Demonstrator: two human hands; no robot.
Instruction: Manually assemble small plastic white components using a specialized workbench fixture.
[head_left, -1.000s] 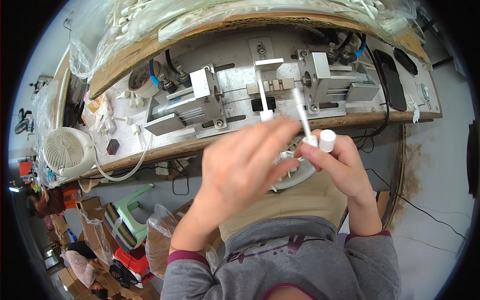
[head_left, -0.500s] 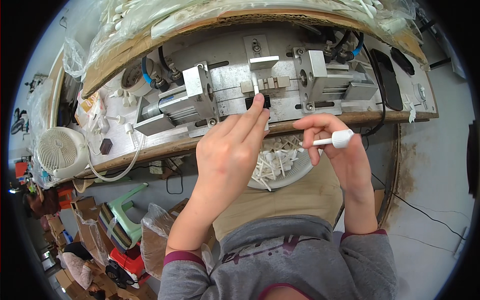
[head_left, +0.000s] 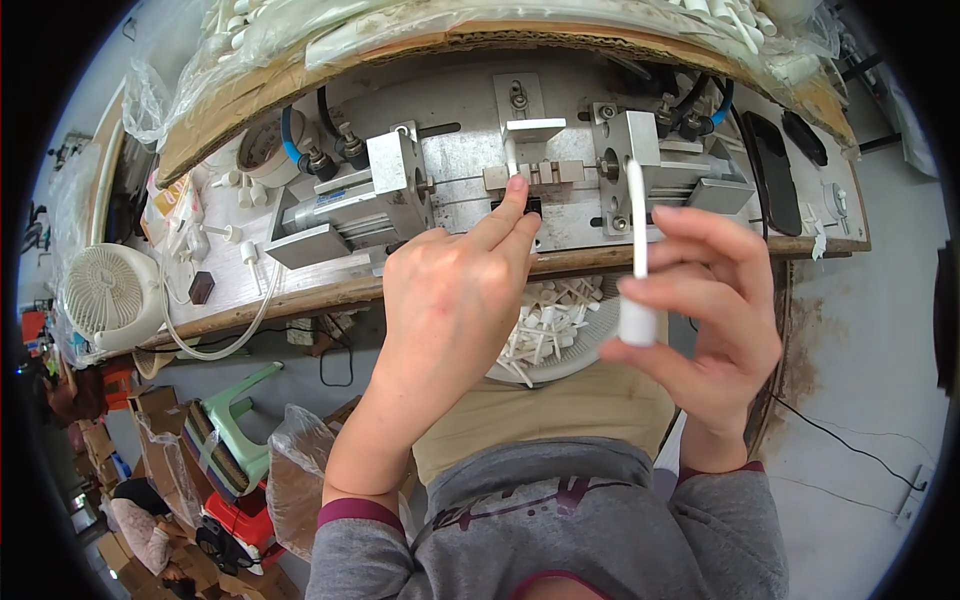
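Note:
My left hand [head_left: 445, 295] reaches over the bench edge with its index and middle fingers stretched out. The index fingertip rests at the lower end of a white stick [head_left: 511, 152] set in a small notched metal block [head_left: 557, 173]. A black part below that fingertip is mostly hidden. My right hand [head_left: 725, 325], closer to me on the right, pinches a white cap with a long thin stem [head_left: 637, 326] by its cap. The stem points up, slightly blurred. Metal cylinder clamps, one on the left [head_left: 395, 175] and one on the right [head_left: 640, 140], flank the notched block, short rods facing it.
A round basket of white stemmed caps [head_left: 575, 372] sits below the bench edge. On the left are a small white fan [head_left: 105, 298], a tape roll [head_left: 270, 150] and loose caps. A black phone [head_left: 770, 170] lies at right. Cardboard [head_left: 300, 80] with bagged parts overhangs the back.
My right hand has turned the stemmed cap from lying sideways to upright and shifted slightly toward me. The clamp rods now stick out toward the block. My left hand has barely moved.

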